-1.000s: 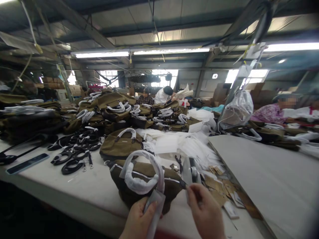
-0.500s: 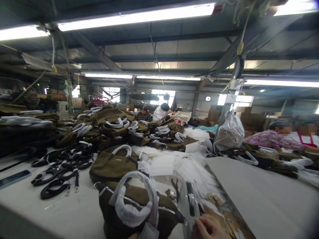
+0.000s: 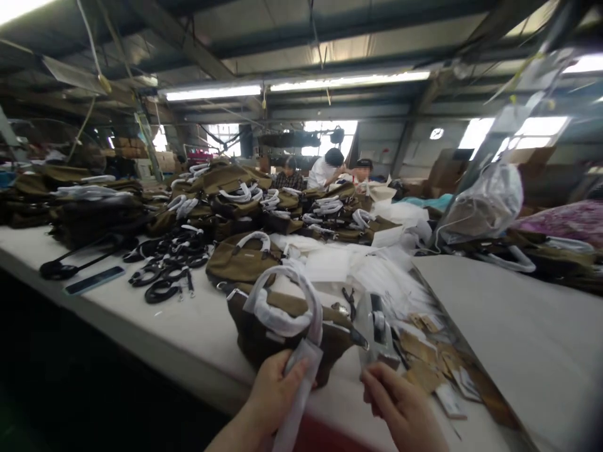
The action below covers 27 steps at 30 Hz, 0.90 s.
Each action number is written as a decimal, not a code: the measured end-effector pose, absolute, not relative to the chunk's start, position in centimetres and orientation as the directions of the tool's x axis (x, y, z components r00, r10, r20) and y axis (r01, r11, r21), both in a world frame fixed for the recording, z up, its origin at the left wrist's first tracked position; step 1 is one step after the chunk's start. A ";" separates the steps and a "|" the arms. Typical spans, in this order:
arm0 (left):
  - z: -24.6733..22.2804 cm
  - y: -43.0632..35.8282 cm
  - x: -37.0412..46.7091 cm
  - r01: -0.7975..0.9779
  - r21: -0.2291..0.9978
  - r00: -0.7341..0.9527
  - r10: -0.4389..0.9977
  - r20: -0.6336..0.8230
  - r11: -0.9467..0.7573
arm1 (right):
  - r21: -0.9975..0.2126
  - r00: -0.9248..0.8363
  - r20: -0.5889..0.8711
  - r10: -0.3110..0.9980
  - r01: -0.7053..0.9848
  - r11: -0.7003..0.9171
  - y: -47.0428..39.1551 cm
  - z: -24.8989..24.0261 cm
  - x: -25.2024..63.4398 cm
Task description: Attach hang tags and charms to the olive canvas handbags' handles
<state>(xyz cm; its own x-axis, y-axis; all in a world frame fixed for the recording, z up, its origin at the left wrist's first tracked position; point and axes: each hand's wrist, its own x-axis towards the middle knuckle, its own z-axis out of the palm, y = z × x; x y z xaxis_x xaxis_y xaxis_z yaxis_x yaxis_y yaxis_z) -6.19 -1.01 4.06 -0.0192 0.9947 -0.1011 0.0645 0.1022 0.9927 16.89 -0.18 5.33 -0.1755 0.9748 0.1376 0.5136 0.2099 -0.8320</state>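
Gripping a pale, filmy strip (image 3: 298, 405) in my left grip (image 3: 276, 389), I am pressing my thumb over it where it is meeting the wrapped handles (image 3: 282, 323) of a dark olive bag (image 3: 257, 345). The bag is sitting right in front of me, by the near edge of the bench (image 3: 188, 333), its handles standing up. My right grip (image 3: 396, 395) is hovering at the near end of what is looking like a tape dispenser (image 3: 379, 326), thumb and fingertips drawn together; I cannot tell whether they are pinching any tape.

As I am judging it, the strip could be slipping from under my left thumb if I am pulling unevenly, and the wrapping could then be loosening. With the bag resting so near the edge, a hard tug toward me could be dragging it off. Its metal ring (image 3: 365, 344) is lying just beside the dispenser, so a careless twist could be scraping the two together. Loose brown tags (image 3: 421, 373) are lying to the right, where my wrist could be scattering them by swinging wide.
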 end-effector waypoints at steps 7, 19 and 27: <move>4.9 -1.5 -6.7 0.119 0.991 -0.008 0.998 -0.056 0.057 | -0.905 -0.506 0.037 0.861 0.349 0.244 0.8 10.2 11.1; 4.5 -1.5 -7.1 0.133 0.989 0.034 0.998 0.054 -0.058 | -0.697 -0.345 -0.072 0.936 0.689 0.200 2.6 7.5 8.8; 4.7 -0.9 -6.6 -0.126 0.991 0.039 0.998 -0.048 0.053 | -0.736 -0.247 -0.051 0.968 0.665 0.131 1.9 6.1 9.1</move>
<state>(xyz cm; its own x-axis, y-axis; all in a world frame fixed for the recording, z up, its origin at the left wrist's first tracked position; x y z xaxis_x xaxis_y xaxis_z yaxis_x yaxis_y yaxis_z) -6.59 -0.90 4.74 0.0386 0.9981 -0.0482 -0.1262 0.0527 0.9906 9.09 1.92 6.12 -0.2472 0.9676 -0.0513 0.6647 0.1308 -0.7356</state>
